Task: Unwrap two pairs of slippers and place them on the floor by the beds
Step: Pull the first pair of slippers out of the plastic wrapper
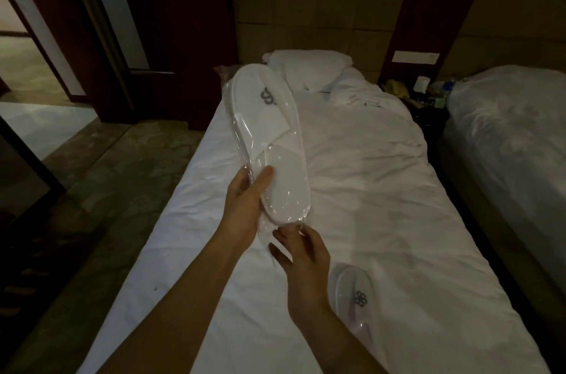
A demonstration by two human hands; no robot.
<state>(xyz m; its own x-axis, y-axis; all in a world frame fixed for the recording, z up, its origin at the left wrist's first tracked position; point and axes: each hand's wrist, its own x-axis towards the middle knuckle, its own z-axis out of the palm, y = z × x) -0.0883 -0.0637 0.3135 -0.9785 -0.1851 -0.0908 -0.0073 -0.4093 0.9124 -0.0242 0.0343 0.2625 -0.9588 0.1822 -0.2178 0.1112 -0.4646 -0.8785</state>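
Note:
A pair of white slippers in a clear plastic wrapper (269,134) is held up over the white bed (382,190), toe end pointing away. My left hand (245,205) grips the pack's near left side, thumb on top. My right hand (303,254) is just below the heel end, fingertips at the loose edge of the plastic. A second wrapped pair of slippers (356,300) lies on the bed by my right forearm, partly hidden by it.
A pillow (309,70) lies at the head of the bed. A second bed (514,134) stands on the right, with a dark nightstand (419,95) holding small items between the two. Patterned carpet floor (122,177) and a dark wardrobe lie to the left.

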